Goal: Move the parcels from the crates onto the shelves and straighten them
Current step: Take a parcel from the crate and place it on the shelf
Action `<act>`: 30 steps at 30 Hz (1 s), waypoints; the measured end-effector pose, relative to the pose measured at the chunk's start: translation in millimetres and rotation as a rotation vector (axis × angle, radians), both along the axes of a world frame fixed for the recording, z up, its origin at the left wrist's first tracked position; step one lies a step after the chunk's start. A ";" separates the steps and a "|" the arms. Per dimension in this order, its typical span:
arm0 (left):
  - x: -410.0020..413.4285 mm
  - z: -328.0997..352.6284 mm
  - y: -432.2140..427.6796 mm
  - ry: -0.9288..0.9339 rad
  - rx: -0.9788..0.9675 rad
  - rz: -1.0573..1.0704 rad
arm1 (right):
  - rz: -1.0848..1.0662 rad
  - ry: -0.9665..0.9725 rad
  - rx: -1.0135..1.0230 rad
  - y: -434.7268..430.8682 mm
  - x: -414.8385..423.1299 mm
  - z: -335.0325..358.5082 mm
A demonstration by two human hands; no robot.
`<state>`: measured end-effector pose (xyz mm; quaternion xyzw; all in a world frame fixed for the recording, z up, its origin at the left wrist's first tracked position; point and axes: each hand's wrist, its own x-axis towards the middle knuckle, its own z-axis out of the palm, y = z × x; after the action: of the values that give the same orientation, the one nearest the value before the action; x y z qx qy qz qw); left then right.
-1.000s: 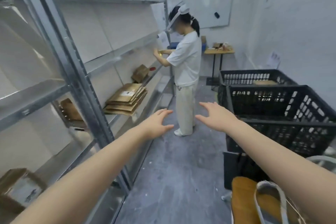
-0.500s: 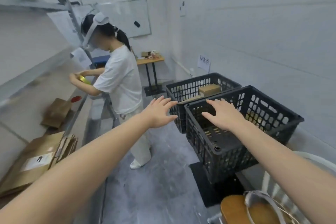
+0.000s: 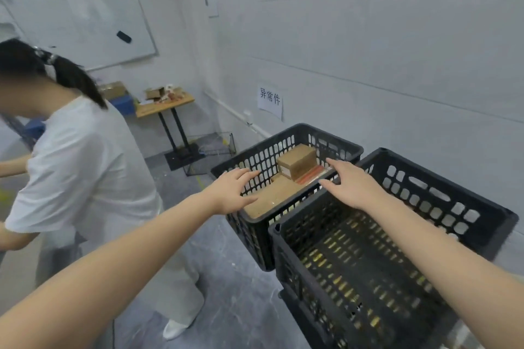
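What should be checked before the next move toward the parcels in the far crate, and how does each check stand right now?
1. Hands free: left hand and right hand are open, holding nothing: ok.
2. Parcels to take: small box and flat parcel lie in the far crate: ok.
3. Nothing left behind: near crate shows no parcel inside: ok.
4. Grip on a parcel: neither hand grips one: not ok.
5. Path to shelves: another person stands at left; shelves out of view: cannot tell.
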<state>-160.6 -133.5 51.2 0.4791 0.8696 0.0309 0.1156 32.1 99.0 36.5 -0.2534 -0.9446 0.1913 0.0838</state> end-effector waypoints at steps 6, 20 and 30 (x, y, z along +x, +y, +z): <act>-98.0 -29.2 62.4 -0.111 0.020 -0.017 | -0.028 -0.006 -0.118 27.8 -88.9 -26.4; -255.2 -126.6 231.6 -0.336 -0.116 -0.206 | -0.386 -0.043 -0.336 89.0 -241.4 -107.8; -286.8 -189.3 283.3 -0.363 -0.100 -0.197 | -0.529 -0.226 -0.366 120.4 -280.9 -154.6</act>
<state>-447.4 149.8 -138.2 0.5418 0.7839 0.0622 0.2966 -248.8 219.4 -118.1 -0.5199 -0.7994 0.3003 -0.0214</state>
